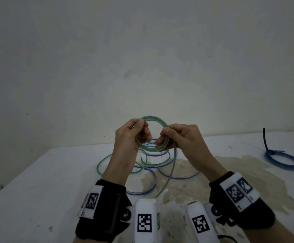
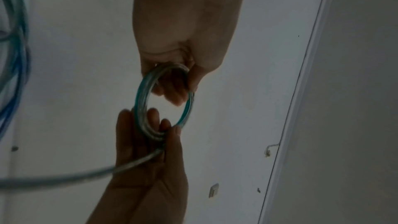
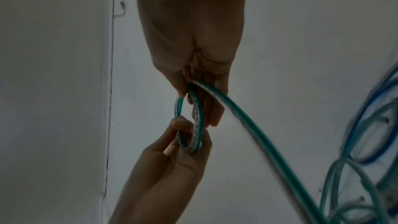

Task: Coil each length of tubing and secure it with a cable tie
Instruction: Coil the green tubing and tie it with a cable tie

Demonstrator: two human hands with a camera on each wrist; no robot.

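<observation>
Green tubing coil [image 1: 152, 134] is raised above the worktop [image 1: 37, 181]; our left hand [image 1: 131, 135] and right hand [image 1: 179, 137] each grip opposite sides, fingers curled round it.

A plain, scuffed off-white wall [image 1: 142, 58] rises behind a white tabletop [image 1: 37, 181] marked by a brownish stain [image 1: 239, 172], all in dim, even light.
</observation>
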